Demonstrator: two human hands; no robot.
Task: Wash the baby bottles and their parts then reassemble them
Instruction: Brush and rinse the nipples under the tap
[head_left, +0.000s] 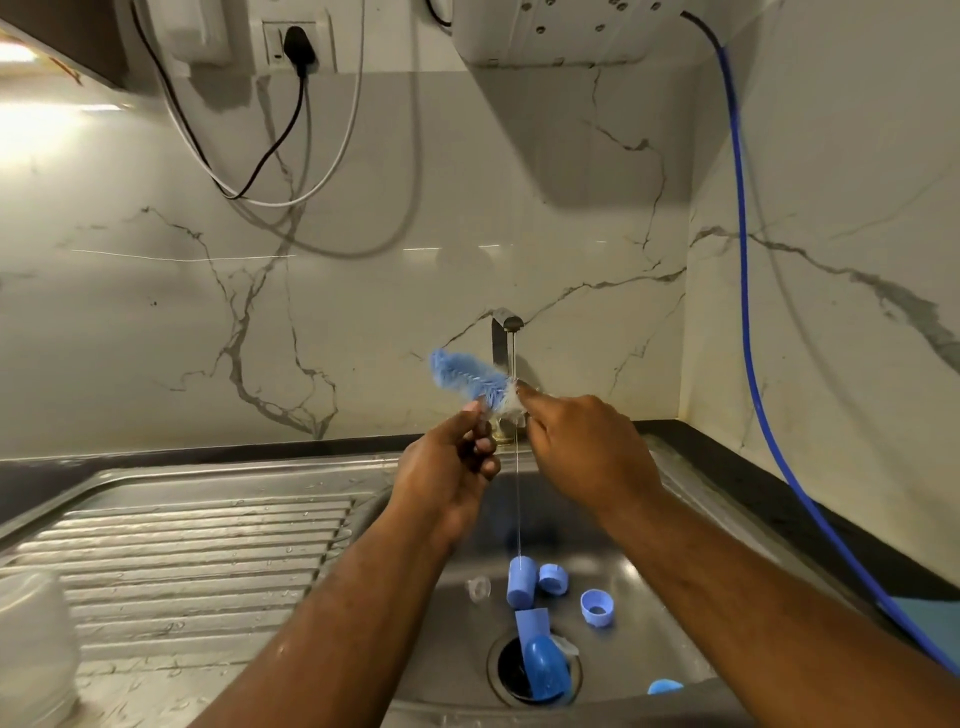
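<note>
A blue bottle brush with a white tuft of bristles is held up under the tap, where a thin stream of water runs. My left hand grips the brush low down, its handle hidden in my fingers. My right hand pinches the white bristles beside the stream. Down in the sink lie a blue cap, two blue collars, a clear teat and a blue bottle part lying over the drain.
A ribbed steel draining board lies to the left, with a clear plastic container at its near left edge. A blue hose hangs down the right wall. Another blue piece sits at the sink's near edge.
</note>
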